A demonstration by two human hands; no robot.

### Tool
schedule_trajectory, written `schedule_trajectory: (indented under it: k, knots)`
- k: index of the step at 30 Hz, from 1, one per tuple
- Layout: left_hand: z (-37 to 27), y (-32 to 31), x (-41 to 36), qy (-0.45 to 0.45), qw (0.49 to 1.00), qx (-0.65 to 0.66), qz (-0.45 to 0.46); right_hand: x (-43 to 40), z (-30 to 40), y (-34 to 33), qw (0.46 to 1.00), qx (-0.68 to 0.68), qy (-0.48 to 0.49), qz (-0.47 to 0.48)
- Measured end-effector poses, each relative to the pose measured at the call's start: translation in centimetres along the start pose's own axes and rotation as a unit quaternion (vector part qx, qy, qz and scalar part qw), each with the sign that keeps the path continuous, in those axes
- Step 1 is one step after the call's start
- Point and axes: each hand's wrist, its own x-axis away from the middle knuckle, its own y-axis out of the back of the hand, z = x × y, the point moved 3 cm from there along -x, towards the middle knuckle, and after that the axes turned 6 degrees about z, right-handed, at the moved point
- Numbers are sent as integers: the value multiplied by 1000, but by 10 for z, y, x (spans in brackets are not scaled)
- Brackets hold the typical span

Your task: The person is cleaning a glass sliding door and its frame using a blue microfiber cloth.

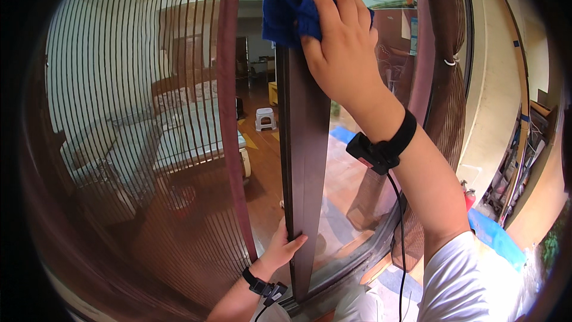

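A bunched dark blue cloth (290, 9) is in my right hand (346, 49), pressed against the upper part of a dark brown door frame stile (308, 143). Lower down, my left hand (286, 243) grips the edge of the same stile, thumb on the near face and fingers hidden behind it. Glass (348, 214) fills the frame to the right of the stile and shows reflections. Each wrist wears a black strap with a small device (373, 154) and a cable.
A striped mesh screen curtain (134, 98) with a maroon border (234, 98) hangs at left. Through the gap are a wooden floor, a white plastic stool (265, 119) and a sofa with a pale cover. A gathered brown curtain (447, 76) is at right, beyond it a blue sheet (496, 237).
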Motion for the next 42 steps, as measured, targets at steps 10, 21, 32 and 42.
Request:
schedule_trajectory:
  k: [10, 21, 32, 42]
  knots:
    - [24, 3, 3, 1, 996, 84, 4, 68, 39, -2, 997, -7, -54, 49]
    - [49, 2, 1, 13, 969, 232, 84, 244, 87, 8, 972, -74, -129, 181]
    - [79, 6, 4, 59, 995, 57, -58, 210, 75, 11, 974, -54, -108, 192]
    - [68, 5, 0, 71, 992, 100, 40, 210, 81, -2, 980, -52, -155, 112]
